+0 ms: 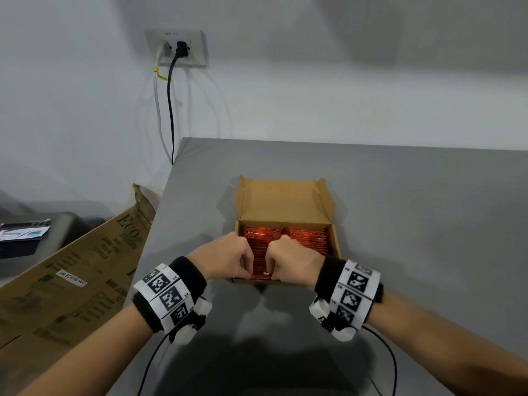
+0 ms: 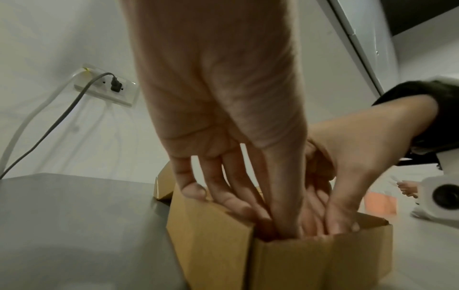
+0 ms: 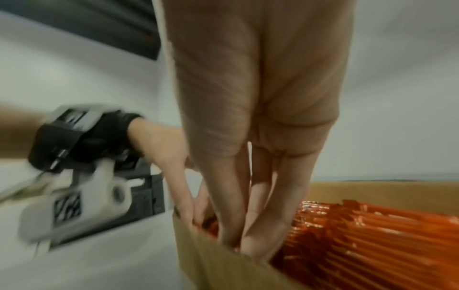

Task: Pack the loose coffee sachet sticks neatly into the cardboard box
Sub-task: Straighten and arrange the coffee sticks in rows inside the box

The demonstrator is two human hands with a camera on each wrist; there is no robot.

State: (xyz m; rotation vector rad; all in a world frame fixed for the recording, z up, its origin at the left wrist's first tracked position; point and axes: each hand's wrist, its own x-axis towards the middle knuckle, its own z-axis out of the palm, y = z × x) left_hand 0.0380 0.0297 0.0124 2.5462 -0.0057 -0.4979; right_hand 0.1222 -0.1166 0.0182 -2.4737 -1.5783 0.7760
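A small brown cardboard box (image 1: pixel 285 201) stands open on the grey table (image 1: pixel 428 224), its lid folded back toward the wall. Orange-red coffee sachet sticks (image 1: pixel 305 238) fill it in packed rows. Both hands reach into the near edge of the box side by side. My left hand (image 1: pixel 248 270) points thumb and fingers down into the box and pinches the nearest sachets. My right hand (image 1: pixel 271 271) does the same just beside it. In the left wrist view the left hand's fingertips (image 2: pixel 261 221) sink behind the box wall (image 2: pixel 298 264). In the right wrist view the right hand (image 3: pixel 243 243) dips between the wall (image 3: pixel 223 270) and the sachets (image 3: pixel 360 235).
A large printed cardboard carton (image 1: pixel 71 281) leans against the table's left edge. A wall socket (image 1: pixel 177 50) with a black and a white cable hangs behind the table's far left corner. A dark unit with a card on it (image 1: pixel 25 232) sits at far left.
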